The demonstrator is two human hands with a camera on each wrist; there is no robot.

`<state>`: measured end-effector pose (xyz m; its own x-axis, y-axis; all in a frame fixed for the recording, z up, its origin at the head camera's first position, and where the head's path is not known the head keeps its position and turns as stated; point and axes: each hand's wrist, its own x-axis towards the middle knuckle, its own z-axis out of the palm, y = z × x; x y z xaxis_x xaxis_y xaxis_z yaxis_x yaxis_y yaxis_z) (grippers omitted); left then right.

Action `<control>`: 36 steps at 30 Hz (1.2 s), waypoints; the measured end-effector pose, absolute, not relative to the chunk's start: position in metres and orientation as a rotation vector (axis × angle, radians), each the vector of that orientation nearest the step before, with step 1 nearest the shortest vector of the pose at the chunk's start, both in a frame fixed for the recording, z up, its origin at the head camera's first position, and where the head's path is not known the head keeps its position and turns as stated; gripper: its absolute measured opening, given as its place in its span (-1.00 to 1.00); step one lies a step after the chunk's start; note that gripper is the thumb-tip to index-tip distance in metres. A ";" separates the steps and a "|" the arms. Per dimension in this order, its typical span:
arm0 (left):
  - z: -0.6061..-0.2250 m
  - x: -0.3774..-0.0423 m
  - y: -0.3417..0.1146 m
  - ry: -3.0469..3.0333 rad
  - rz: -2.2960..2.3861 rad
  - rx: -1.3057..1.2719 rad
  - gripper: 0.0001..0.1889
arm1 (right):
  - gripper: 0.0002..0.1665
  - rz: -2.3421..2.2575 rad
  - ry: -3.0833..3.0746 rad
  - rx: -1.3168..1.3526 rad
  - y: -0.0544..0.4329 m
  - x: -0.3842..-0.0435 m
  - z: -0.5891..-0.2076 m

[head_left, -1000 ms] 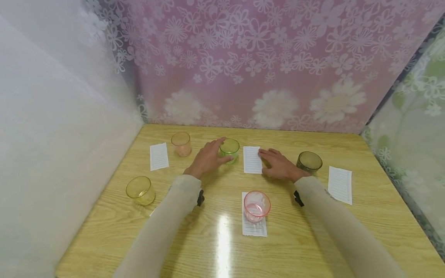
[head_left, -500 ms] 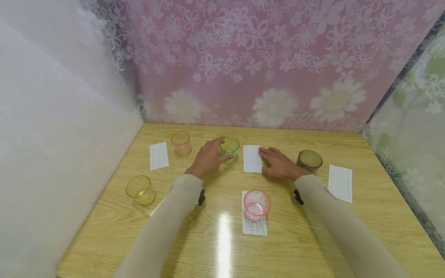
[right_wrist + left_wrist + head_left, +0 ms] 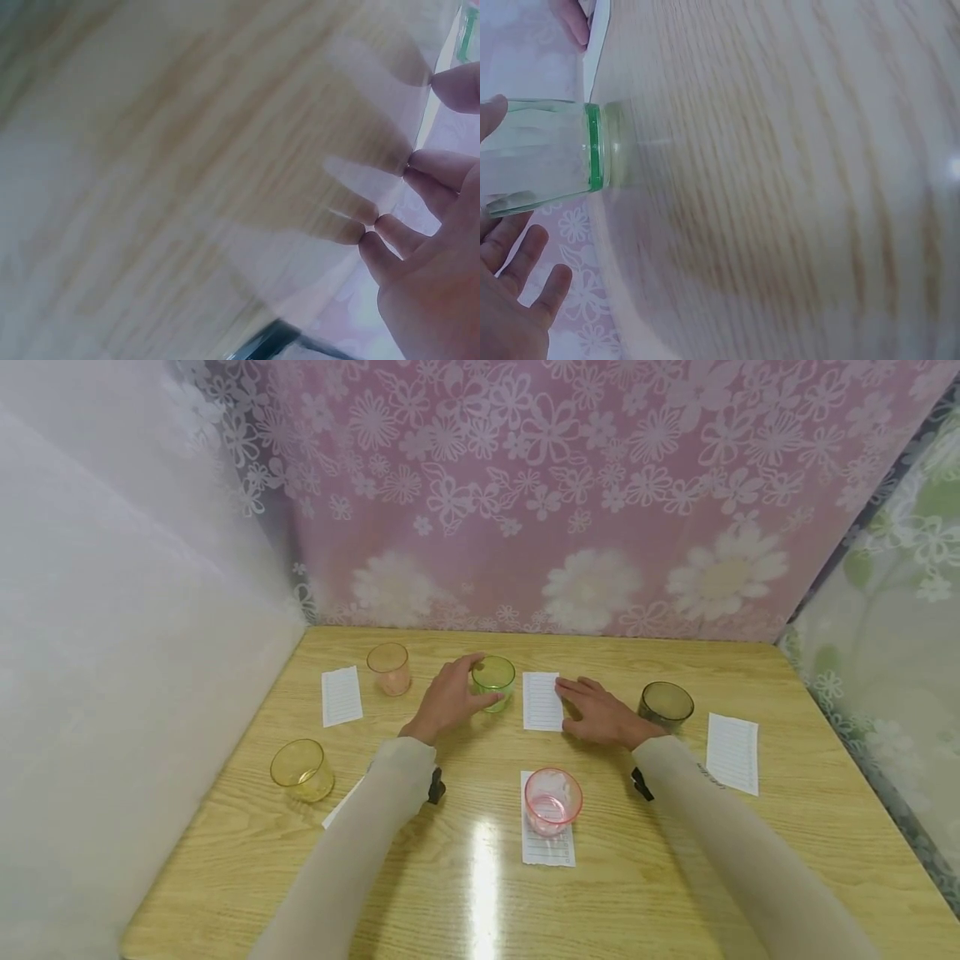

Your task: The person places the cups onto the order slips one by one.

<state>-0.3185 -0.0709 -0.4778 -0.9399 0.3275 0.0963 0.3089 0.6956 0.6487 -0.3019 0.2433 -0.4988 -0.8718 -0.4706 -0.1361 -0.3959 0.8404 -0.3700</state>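
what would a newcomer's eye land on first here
Probably the pink floral backdrop behind the table. Next, the pink cup on a paper slip, mid-table. Then the left hand holding the green cup farther back, the right hand at the edge of another slip.

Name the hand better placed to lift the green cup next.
Left, most likely: the left hand has its thumb and fingers around the green cup, while the right hand is beyond the white paper beside it.
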 end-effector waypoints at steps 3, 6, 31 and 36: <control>-0.478 -0.319 -0.071 2.864 1.105 0.538 -0.11 | -0.08 -0.477 2.802 -0.679 0.242 -0.301 -0.499; -0.477 -0.320 -0.069 2.861 1.119 0.555 -0.11 | -0.09 -0.474 2.810 -0.698 0.240 -0.299 -0.499; -0.466 -0.317 -0.048 2.844 1.077 0.692 -0.09 | -0.13 -0.429 2.820 -0.801 0.230 -0.282 -0.495; -0.467 -0.315 -0.044 2.837 1.073 0.705 -0.11 | -0.12 -0.431 2.805 -0.819 0.229 -0.282 -0.496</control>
